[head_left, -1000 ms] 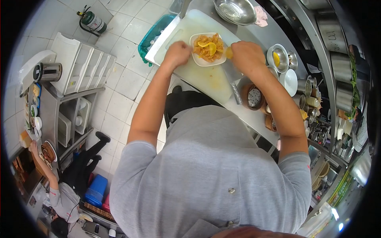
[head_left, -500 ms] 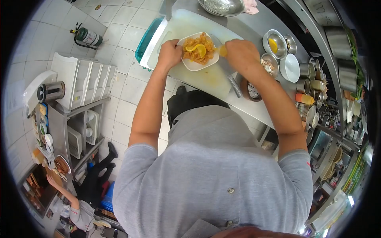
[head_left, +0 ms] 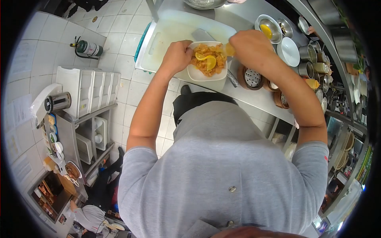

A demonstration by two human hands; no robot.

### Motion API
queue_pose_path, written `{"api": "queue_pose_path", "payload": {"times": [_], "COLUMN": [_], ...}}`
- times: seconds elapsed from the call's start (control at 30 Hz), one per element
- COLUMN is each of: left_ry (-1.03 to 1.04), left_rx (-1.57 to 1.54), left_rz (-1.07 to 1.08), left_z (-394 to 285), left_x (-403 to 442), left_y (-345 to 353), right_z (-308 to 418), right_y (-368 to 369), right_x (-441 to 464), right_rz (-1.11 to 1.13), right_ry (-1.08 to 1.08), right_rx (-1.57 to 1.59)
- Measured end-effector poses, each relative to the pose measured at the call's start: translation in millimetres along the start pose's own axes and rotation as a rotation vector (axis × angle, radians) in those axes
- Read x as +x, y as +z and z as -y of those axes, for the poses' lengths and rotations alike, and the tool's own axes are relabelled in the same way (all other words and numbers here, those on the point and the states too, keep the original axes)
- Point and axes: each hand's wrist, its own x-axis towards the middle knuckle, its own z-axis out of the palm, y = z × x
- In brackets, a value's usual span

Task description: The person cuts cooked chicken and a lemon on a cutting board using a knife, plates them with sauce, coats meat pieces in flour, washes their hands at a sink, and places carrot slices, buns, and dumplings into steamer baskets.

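A worker's left hand point(head_left: 179, 57) grips the rim of a square white bowl point(head_left: 210, 77) by the desk's near edge, while the right hand point(head_left: 251, 47) closes on a yellow piece point(head_left: 229, 49) just beside the opposite rim. Orange pieces point(head_left: 202, 50) fill the bowl, topped with yellow slices point(head_left: 211, 62). With only one side visibly held, the bowl could tip or slide towards the floor; a bump from the right hand might cause it, and whether the bowl is lifted or resting cannot be told. A knife point(head_left: 202, 35) shows from behind the bowl, its handle near the desk's edge, so a careless sweep could knock it or bring skin to the blade. Beneath lies a pale cutting board point(head_left: 170, 27), faintly stained, on the steel desk point(head_left: 236, 16). Steamer baskets point(head_left: 251, 77), a steel bowl point(head_left: 274, 27) and a round white bowl point(head_left: 289, 52) crowd its right side. Beyond, a white tiled floor point(head_left: 127, 43) runs past white drawers point(head_left: 93, 89) to a fire extinguisher point(head_left: 89, 48), with a co-worker point(head_left: 90, 217) in grey farther off
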Motion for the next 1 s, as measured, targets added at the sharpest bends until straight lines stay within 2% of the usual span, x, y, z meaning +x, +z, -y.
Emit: {"api": "queue_pose_path", "payload": {"times": [0.07,0.13,0.23,0.37,0.43,0.53,0.67,0.73,0.77,0.8,0.83,0.87,0.93,0.97,1.0], "left_ry": [0.003,0.019,0.034,0.021,0.013,-0.021,-0.007,-0.116,-0.15,-0.161,-0.14,-0.1,-0.225,-0.219,-0.115], "left_rx": [0.045,0.056,0.034,0.077,0.064,0.135,0.121,-0.069,-0.044,-0.026,-0.082,-0.132,-0.328,-0.333,-0.269], "left_rz": [0.027,0.022,0.001,0.009,0.019,0.049,0.022,0.013,-0.008,-0.015,0.024,0.017,0.09,0.11,0.102], "left_z": [-14,-29,-57,-106,-132,-159,-171,-176,-184,-203,-189,-210,-223,-231,-233], "left_x": [-3,-7,-13,-25,-29,-26,-18,-8,-6,-4,5,4,13,20,25], "left_y": [8,19,42,82,108,151,205,231,238,243,257,264,280,293,300], "right_z": [-17,-34,-52,-79,-91,-105,-155,-179,-189,-198,-208,-215,-224,-231,-233], "right_y": [-2,-5,9,18,29,32,59,75,83,93,104,119,145,148,147], "right_x": [-24,-46,-69,-114,-144,-192,-245,-268,-277,-287,-302,-318,-340,-353,-361], "right_rz": [-0.002,0.145,-0.011,-0.049,-0.15,-0.114,-0.127,-0.227,-0.222,-0.222,-0.225,-0.216,-0.446,-0.442,-0.437], "right_ry": [0.003,0.043,0.001,-0.047,-0.114,-0.165,-0.117,0.064,0.101,0.153,0.219,0.299,0.248,0.27,0.31], "right_rx": [0.004,-0.022,0.02,0.078,0.116,0.121,0.122,0.197,0.187,0.307,0.422,0.398,0.638,0.633,0.605]}}
